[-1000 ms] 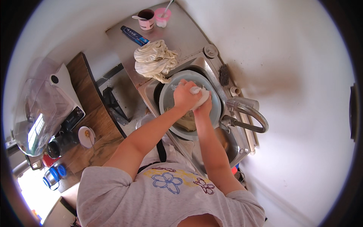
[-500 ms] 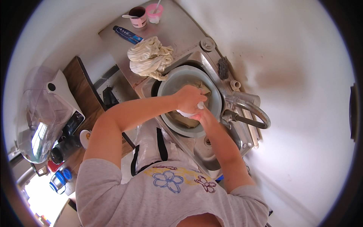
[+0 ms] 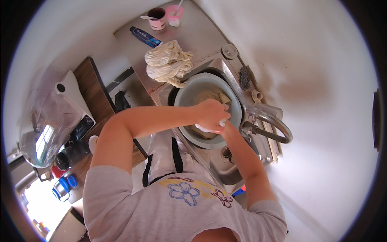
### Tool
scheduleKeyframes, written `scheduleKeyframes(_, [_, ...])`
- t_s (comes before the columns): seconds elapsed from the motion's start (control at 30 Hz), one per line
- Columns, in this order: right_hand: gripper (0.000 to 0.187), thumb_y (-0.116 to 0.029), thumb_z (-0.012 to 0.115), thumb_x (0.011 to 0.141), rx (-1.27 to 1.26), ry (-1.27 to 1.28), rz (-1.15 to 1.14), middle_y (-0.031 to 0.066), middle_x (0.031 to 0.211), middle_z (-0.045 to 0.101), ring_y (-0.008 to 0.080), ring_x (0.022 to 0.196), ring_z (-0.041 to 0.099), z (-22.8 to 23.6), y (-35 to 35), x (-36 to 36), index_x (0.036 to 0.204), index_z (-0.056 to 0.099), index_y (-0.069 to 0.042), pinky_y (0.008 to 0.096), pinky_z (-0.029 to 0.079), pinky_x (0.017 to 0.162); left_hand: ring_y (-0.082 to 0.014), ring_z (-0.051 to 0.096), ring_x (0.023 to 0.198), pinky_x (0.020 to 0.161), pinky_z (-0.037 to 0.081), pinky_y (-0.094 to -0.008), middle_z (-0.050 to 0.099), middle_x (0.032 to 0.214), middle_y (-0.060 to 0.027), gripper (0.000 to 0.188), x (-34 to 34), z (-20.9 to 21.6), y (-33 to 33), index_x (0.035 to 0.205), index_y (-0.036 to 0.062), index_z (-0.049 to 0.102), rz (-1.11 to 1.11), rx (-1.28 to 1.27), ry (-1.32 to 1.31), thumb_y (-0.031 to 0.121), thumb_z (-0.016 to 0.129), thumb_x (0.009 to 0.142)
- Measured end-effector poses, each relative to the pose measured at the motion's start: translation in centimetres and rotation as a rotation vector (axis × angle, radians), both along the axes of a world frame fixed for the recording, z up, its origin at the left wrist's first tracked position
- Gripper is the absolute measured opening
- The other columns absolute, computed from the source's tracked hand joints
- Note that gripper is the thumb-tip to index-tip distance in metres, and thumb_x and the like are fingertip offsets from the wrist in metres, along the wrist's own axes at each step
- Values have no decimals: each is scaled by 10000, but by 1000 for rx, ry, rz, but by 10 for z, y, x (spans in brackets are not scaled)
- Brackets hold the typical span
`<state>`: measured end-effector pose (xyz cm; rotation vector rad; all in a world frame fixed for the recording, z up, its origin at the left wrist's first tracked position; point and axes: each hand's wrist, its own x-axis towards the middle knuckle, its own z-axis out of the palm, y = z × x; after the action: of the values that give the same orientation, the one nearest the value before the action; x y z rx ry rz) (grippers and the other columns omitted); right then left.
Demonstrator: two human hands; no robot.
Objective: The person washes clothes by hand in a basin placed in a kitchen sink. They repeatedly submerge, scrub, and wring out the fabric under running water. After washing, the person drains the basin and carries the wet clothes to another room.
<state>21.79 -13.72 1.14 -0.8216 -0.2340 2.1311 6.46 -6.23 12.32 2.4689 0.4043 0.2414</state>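
Observation:
A grey-blue basin (image 3: 186, 93) stands in a steel sink (image 3: 225, 171) and holds a beige cloth (image 3: 215, 97). Above its near side both my hands meet. My left hand (image 3: 210, 113) is closed over a small white cloth (image 3: 204, 129), and my right hand (image 3: 226, 128) grips the same cloth from below, pressed against the left. Much of the white cloth is hidden by my fingers.
A twisted heap of cream cloth (image 3: 167, 62) lies on the counter beside the basin. A curved tap (image 3: 271, 121) arches over the sink's right side. A dark scrubber (image 3: 244, 76), a blue tube (image 3: 145, 36) and two cups (image 3: 158, 17) sit farther back. A clear jug appliance (image 3: 44, 121) stands left.
My two hands stay clasped on the white cloth and have shifted slightly toward the basin's near rim. The view has tilted a little.

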Motion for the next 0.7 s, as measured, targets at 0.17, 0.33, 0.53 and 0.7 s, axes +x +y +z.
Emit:
scheduleKeyframes(0.17, [556,-485,477,940,-20,27,-168,98,1318,509,252,1215,500,60,31,-14,1338,431,-100,420,468,962,-254,628,763,679,499,-353,607,873,-111,332,-29,-20,9,968,78,617,777,-247,-312,346,685,785])
scheduleKeyframes(0.33, [316,-36,716,794,709,-1017,-413,81,1290,374,201,1128,485,111,41,-68,1071,565,-50,332,463,911,-161,506,688,705,460,-308,545,796,-32,419,-82,-4,45,1102,69,562,1545,-1077,-854,377,673,840])
scheduleKeyframes(0.53, [322,-38,630,869,786,-587,-445,112,1272,418,205,1080,525,141,81,-111,1150,476,-3,316,545,790,-203,437,988,791,437,-331,516,1033,-112,551,-140,29,45,1318,83,449,1733,-712,-1052,307,658,859])
scheduleKeyframes(0.7, [318,-159,601,924,520,-610,-497,92,1129,510,206,981,590,97,157,-116,1170,463,-13,360,580,740,-356,369,1068,942,353,-411,443,1239,-204,655,-167,10,62,1359,183,461,1432,124,-249,356,703,776])
